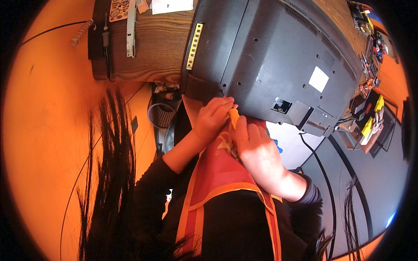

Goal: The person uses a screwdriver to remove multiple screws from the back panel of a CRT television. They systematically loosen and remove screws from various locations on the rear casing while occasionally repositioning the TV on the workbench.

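The orange tool (234, 116), a short handle, stands upright against the lower back edge of the black television (278, 61) on the wooden desk (161, 48). Both hands close on it: left hand (213, 118) beside, right hand (257, 150) just below.

A black television casing (278, 56) bore a white square sticker (318, 79) and a yellow connector strip (194, 46). It sat on a brown wood-grain table (161, 48). The floor (48, 143) was orange. A red vest (217, 174) had orange trim.
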Action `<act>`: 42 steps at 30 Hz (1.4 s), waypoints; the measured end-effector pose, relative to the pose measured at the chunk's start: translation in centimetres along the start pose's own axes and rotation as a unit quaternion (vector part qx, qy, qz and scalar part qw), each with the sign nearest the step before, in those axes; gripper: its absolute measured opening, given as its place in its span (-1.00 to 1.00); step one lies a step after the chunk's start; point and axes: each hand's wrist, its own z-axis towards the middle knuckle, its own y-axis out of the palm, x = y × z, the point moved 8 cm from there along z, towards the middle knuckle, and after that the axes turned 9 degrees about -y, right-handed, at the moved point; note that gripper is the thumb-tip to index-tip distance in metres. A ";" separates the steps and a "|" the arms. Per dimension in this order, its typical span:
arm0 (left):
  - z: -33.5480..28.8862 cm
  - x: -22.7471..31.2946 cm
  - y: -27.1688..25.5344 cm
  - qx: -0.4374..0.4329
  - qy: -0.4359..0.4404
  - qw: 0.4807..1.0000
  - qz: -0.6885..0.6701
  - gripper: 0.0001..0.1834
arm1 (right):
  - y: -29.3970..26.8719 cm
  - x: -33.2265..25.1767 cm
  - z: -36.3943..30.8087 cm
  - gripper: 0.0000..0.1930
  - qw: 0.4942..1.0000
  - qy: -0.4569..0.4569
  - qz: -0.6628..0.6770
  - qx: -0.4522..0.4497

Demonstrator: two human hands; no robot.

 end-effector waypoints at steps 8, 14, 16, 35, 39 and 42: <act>0.2 0.3 -0.6 0.005 -0.003 1.000 0.001 -0.65 | -0.5 -2.1 0.2 -0.62 0.972 -0.200 -0.101 0.075; 0.7 0.2 -0.6 -0.046 0.001 0.998 0.037 -0.66 | -0.6 -0.7 0.3 -0.61 0.989 -0.123 -0.085 0.010; 0.7 0.3 0.0 -0.054 0.018 0.997 0.058 -0.68 | -0.4 0.5 0.1 -0.73 0.997 0.021 -0.069 -0.006; 1.9 -1.0 -0.6 -0.128 0.016 0.991 0.021 -0.70 | -1.8 0.5 2.0 -0.79 0.987 -0.126 0.025 0.100; 1.0 -0.2 0.2 -0.099 0.044 0.989 0.099 -0.77 | 0.3 1.9 0.1 -0.77 0.981 0.149 0.100 0.081; 0.7 -0.9 -0.3 -0.068 0.005 0.997 0.042 -0.77 | 1.6 0.3 0.9 -0.86 0.991 0.109 0.030 0.065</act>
